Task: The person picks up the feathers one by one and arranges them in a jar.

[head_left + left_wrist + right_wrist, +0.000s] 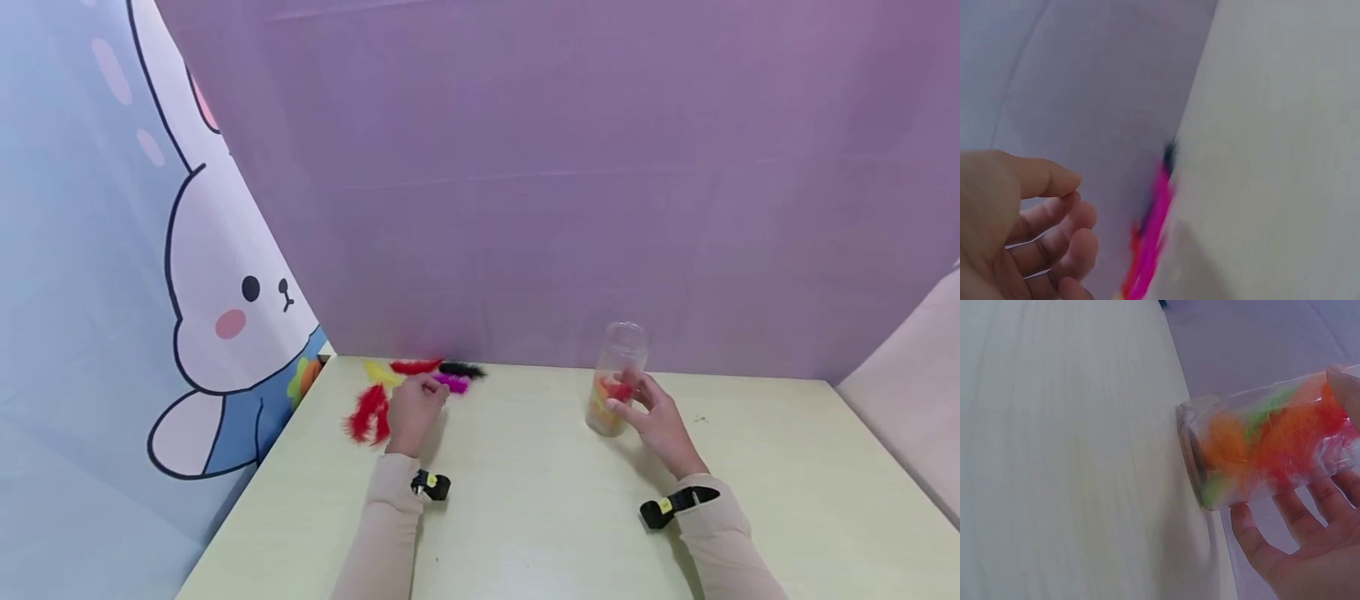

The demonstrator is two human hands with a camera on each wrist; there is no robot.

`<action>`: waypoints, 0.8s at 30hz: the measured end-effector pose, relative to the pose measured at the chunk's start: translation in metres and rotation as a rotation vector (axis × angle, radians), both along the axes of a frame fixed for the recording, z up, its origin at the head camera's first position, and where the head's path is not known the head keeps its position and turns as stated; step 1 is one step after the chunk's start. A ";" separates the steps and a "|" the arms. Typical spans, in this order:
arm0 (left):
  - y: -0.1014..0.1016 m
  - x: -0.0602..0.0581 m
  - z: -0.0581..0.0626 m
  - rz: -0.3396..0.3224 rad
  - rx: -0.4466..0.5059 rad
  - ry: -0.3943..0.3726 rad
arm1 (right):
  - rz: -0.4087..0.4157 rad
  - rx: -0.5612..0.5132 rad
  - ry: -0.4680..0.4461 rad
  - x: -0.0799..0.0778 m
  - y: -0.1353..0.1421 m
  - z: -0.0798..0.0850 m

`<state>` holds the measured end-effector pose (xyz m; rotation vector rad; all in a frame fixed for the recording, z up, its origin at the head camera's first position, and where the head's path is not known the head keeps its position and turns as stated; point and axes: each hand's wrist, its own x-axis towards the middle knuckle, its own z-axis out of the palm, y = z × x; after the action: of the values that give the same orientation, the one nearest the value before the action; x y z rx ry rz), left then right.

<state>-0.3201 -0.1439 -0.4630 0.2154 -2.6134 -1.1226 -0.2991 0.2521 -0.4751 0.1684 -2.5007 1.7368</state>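
Several loose feathers lie at the back left of the table: a red feather (367, 414), a yellow feather (382, 372), another red feather (415, 367), a black feather (461, 369) and a magenta feather (452, 383). My left hand (415, 408) hovers over them, thumb and index tips meeting, the other fingers loosely bent. In the left wrist view the magenta feather (1154, 234) is apart from the fingers, and nothing shows between them. My right hand (660, 421) grips a clear jar (625, 350) by its side. Orange, green and red feathers (1272, 447) fill its lower part.
The pale table (525, 500) meets a purple cloth backdrop (525, 183) right behind the feathers and the jar. A blue curtain (67, 350) with a cartoon rabbit hangs at the left. Whitish cloth (915, 392) borders the right side.
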 end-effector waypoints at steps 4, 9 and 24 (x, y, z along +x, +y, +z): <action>-0.024 0.003 0.003 0.015 -0.055 -0.059 | -0.003 0.003 0.008 0.000 -0.001 0.001; -0.058 0.009 0.006 0.031 -0.077 -0.169 | -0.001 0.000 0.013 0.000 -0.002 0.002; -0.095 0.029 0.014 0.077 -0.143 -0.490 | -0.003 0.010 0.003 0.005 -0.004 0.008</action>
<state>-0.2906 -0.2391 -0.4490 0.6243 -3.0597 -0.9440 -0.2940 0.2476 -0.4667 0.1678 -2.5072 1.7221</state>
